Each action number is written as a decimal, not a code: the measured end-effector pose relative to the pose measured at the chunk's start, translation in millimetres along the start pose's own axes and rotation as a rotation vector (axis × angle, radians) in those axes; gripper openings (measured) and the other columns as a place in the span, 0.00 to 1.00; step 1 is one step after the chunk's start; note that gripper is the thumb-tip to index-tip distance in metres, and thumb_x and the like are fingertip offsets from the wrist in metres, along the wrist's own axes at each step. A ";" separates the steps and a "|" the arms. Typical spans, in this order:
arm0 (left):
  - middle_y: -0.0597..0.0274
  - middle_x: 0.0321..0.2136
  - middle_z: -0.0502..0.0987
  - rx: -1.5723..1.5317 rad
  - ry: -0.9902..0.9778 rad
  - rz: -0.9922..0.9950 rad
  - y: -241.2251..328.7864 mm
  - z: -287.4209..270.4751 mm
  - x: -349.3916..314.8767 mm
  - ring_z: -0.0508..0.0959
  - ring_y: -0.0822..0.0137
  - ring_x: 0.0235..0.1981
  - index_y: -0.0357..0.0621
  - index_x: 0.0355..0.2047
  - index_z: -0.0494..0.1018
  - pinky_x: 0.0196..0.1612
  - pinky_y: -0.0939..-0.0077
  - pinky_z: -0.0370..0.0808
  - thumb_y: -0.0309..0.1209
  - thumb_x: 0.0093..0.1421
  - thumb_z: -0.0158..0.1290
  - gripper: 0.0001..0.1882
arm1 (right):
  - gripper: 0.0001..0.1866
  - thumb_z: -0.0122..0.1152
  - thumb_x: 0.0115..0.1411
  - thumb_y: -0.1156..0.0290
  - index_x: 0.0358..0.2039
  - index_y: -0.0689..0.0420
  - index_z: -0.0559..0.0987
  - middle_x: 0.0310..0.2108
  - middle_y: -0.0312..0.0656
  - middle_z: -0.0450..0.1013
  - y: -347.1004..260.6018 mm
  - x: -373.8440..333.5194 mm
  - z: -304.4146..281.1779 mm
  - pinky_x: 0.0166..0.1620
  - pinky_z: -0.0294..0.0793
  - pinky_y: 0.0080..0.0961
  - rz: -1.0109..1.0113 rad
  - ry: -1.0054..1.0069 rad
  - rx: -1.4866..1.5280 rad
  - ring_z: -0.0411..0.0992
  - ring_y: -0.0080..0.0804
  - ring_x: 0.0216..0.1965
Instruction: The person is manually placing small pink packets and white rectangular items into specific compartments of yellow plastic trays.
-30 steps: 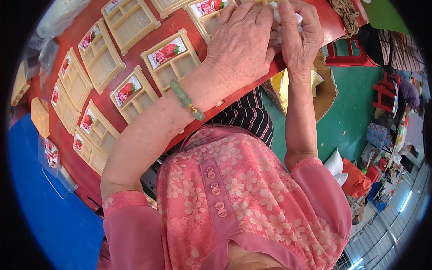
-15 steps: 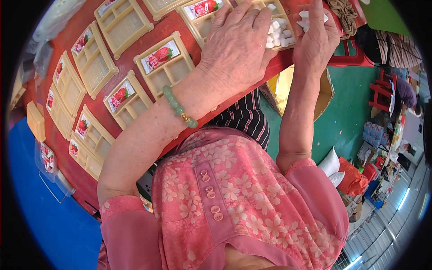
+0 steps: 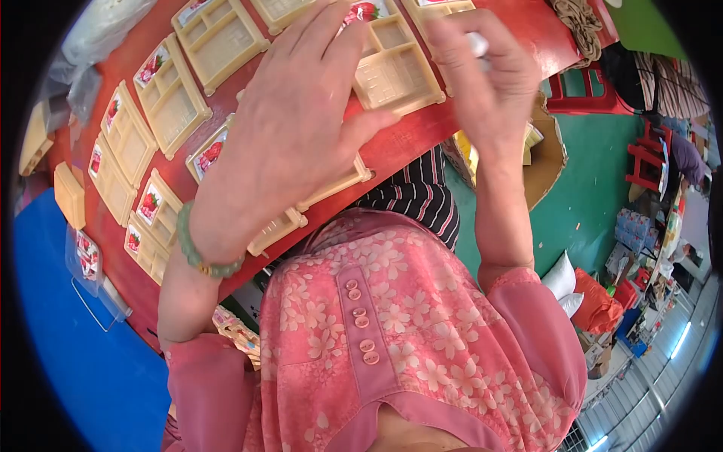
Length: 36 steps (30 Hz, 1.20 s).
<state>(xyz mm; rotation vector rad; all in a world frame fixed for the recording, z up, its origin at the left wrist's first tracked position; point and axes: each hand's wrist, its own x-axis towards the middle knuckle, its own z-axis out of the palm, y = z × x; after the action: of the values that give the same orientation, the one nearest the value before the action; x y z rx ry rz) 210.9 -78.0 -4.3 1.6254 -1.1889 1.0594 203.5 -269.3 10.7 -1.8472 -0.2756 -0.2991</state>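
My left hand (image 3: 282,120) reaches over the red table with its fingers stretched and its thumb apart; nothing shows in it. It covers parts of several cream plastic trays below it. Just right of its fingertips is a cream compartment tray (image 3: 398,78) with a strawberry picture at its far end. My right hand (image 3: 489,79), blurred by motion, is curled around a small white piece (image 3: 477,44), part of which shows between thumb and fingers. Whether more pieces are in that palm is hidden. Beyond it another cream tray (image 3: 440,9) is partly covered.
More cream trays (image 3: 172,98) with strawberry pictures cover the red table (image 3: 422,124) on the left. Clear plastic bags (image 3: 98,34) lie at the far left. An open cardboard box (image 3: 553,154) stands below the table edge, beside a red stool (image 3: 591,90). A brown cloth bundle (image 3: 576,26) lies at right.
My left hand has moved left, off the tray at the right. My right hand has turned and moved left over the table. The white pieces seen in a tray earlier no longer show there.
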 end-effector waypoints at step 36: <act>0.46 0.49 0.79 1.057 -0.696 -0.697 -188.6 -212.2 14.9 0.79 0.49 0.50 0.42 0.54 0.74 0.52 0.64 0.75 0.41 0.66 0.50 0.21 | 0.22 0.60 0.60 0.56 0.40 0.65 0.80 0.37 0.59 0.78 -20.8 267.7 228.8 0.45 0.75 0.46 -0.601 -0.464 -0.512 0.76 0.59 0.40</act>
<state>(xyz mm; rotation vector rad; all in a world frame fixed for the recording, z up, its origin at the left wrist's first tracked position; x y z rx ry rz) 364.8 156.0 44.4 3.0935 -0.2475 0.6537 462.7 -34.5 56.2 -2.2942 -1.1749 -0.3684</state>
